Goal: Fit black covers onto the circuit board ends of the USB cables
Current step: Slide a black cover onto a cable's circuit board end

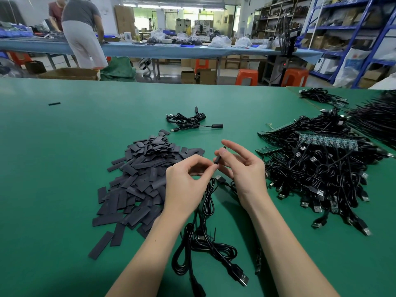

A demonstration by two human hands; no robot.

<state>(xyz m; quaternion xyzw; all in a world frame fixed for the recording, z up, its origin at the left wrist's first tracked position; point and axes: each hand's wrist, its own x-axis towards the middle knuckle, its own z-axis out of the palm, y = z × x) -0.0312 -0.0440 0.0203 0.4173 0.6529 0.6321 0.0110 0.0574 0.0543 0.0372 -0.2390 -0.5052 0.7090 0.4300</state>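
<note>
A small black cover point(219, 157) is held above the green table point(64, 146), pinched from both sides. Its lower end is gripped by the thumb and forefinger of the left hand point(188, 181), whose other fingers are curled; its upper part is pinched by the thumb and forefinger of the right hand point(246, 170), with the remaining fingers spread loosely. Whether a circuit board end sits inside the cover cannot be told.

A heap of flat black covers point(141, 174) is spread just left of the held cover. Below the held cover, black USB cables point(205, 239) are looped on the table between the forearms, one USB plug point(243, 278) lying at the near end. To the right of the held cover a large tangle of USB cables point(321, 168) is piled, with a strip of circuit boards point(327, 142) resting on top. Beyond the held cover, a small bundle of cables point(188, 122) lies apart from the rest.
</note>
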